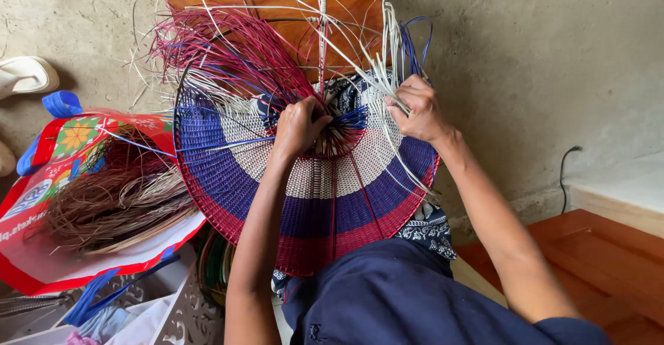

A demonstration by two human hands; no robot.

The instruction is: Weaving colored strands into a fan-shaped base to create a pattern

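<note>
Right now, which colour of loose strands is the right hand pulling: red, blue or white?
White. The right hand grips the white strands fanning up to the left; the red strands spray out far left, and the blue strands loop behind it, ungripped.

Red bag (41, 262) of loose strands (117, 203) — white sandal (26, 74)

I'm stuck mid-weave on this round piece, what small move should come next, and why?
Probably draw the white strand pinched in the right hand across toward the left hand, which presses the weave at its centre. The bands are finished only on the near half; loose strands fan out beyond.
</note>
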